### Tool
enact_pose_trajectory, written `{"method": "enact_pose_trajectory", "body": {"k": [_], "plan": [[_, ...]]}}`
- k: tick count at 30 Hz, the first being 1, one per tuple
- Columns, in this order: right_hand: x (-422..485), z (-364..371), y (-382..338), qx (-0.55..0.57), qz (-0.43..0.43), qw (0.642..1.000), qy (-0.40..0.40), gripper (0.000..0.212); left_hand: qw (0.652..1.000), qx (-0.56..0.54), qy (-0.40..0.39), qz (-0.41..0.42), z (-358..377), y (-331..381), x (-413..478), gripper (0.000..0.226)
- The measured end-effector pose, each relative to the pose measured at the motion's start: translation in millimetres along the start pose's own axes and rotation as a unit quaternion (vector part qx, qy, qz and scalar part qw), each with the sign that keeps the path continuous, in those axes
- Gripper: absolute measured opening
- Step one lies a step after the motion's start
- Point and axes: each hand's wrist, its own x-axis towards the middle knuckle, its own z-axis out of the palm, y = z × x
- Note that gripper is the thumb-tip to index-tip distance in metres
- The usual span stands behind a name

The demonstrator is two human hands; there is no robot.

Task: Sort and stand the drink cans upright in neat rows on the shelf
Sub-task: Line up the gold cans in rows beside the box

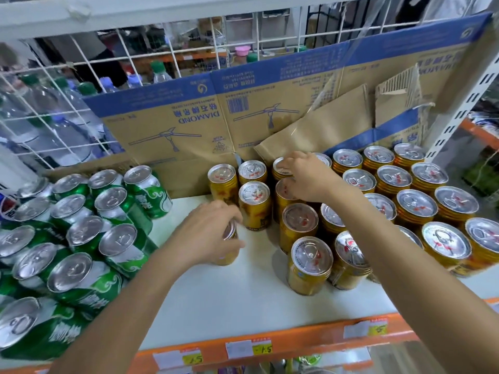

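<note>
Left grip (213, 233) wraps an upright gold metal drink can (229, 256), long axis vertical, on the white shelf (243, 306) just left of the gold rows (415, 206); right grip (310, 179) pinches a back-row gold can (280, 168) by its rim.

My left hand (213, 233) wraps a gold can (227, 257), hiding all but a sliver of its lid and its base. My right hand (305, 176) covers part of two gold can lids (280, 166); I cannot tell whether it grips either. My right forearm (378, 238) hides cans in the rows beneath it. The nearest green cans (24, 327) and a blue-and-red can (6, 206) are cut by the left edge, and the outermost gold cans (486, 238) by the right. The small print on the price tags (262, 346) is unreadable. The bottles (54, 117) behind the wire mesh (129, 58) are blurred.
</note>
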Motion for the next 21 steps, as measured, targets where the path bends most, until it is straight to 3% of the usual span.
{"method": "enact_pose_trajectory", "body": {"k": [4, 8, 11, 16, 19, 21], "plan": [[9.3, 3.6, -9.3, -0.004, -0.006, 1.0, -0.027, 0.048, 0.993, -0.009, 0.115, -0.038, -13.1, 20.4, 25.6, 0.055], [10.1, 11.0, -6.8, 0.007, -0.004, 1.0, -0.02, 0.047, 0.997, 0.014, 0.017, -0.069, -0.7, 31.7, 53.5, 0.076], [9.7, 13.2, -2.8, 0.024, -0.005, 1.0, -0.016, 0.052, 0.997, 0.021, 0.02, -0.067, 0.4, 29.0, 60.2, 0.075], [13.6, 17.8, 1.8, 0.026, 0.002, 0.999, -0.019, 0.054, 0.992, 0.099, -0.072, 0.025, -21.6, 25.0, 42.1, 0.068], [13.9, 16.9, 1.1, 0.02, 0.005, 1.0, -0.023, 0.054, 0.99, 0.021, -0.137, 0.039, -39.0, 20.4, 37.4, 0.055], [13.4, 15.4, 0.5, 0.015, 0.003, 1.0, -0.027, 0.053, 0.994, -0.047, -0.096, 0.023, -47.9, 13.2, 48.9, 0.045]]}}
